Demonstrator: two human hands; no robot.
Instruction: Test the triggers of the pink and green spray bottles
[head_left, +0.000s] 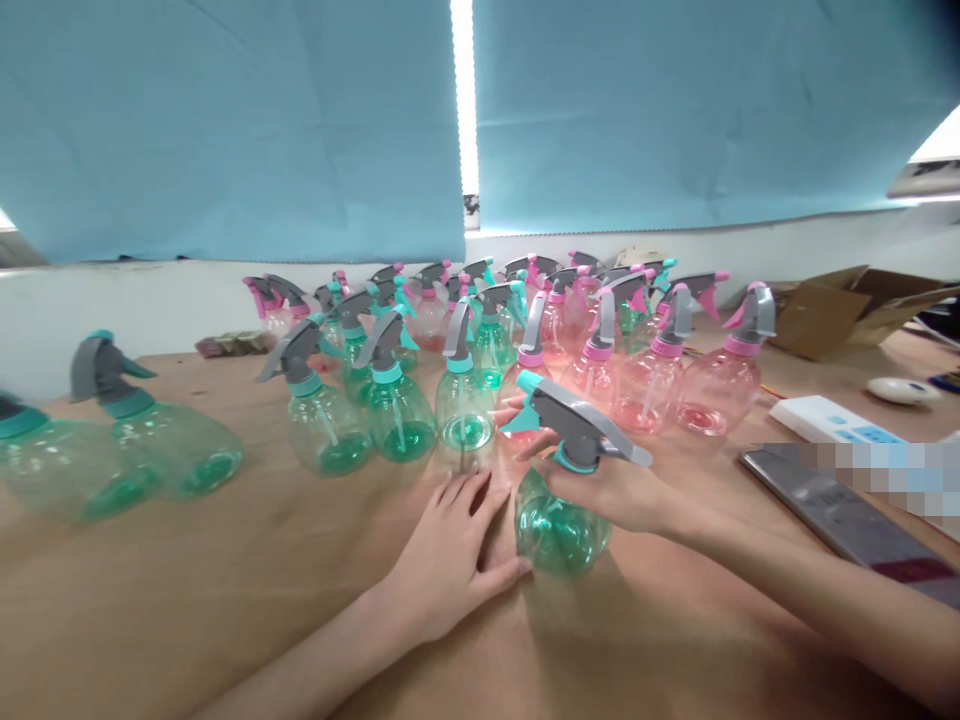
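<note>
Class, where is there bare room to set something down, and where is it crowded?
Bare tabletop lies between the leftmost bottles and the left forearm, also between it and the right forearm, in front of the held bottle. Behind it, spray bottles crowd together.

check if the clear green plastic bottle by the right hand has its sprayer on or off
On: the grey-and-turquoise sprayer tops the bottle, its collar above the right hand. Tightness: cannot tell.

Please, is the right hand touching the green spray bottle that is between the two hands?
Touching. The head view shows the right hand around the green spray bottle, below its turquoise collar.
</note>
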